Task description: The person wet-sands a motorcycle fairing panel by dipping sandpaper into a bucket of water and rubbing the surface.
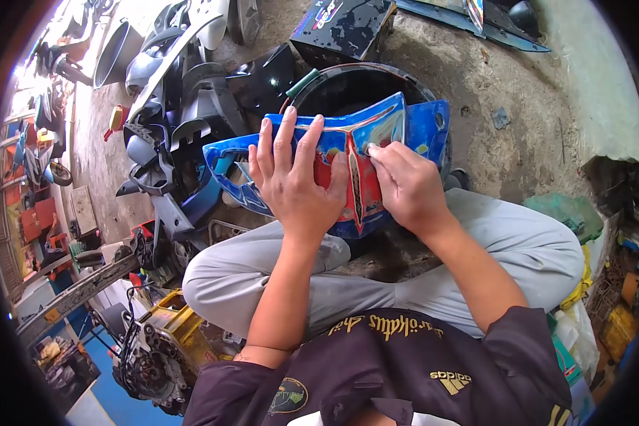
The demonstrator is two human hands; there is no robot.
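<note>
A blue and red plastic panel (422,128) lies across a round black bucket (344,85), above my crossed legs. Its paint is worn through in places, and a pale strip with a dark middle runs down its centre. My left hand (295,170) rests on the panel's left part with its fingers spread, holding nothing. Right of the strip, my right hand (408,184) is closed, its fingertips pressed on the panel around something small and pale that I cannot make out.
Black and grey plastic parts (206,106) are heaped on the left. A wet black box (344,28) stands beyond the bucket. An engine (153,362) and a yellow crate (181,326) are at the lower left. A green bag (564,213) lies at the right.
</note>
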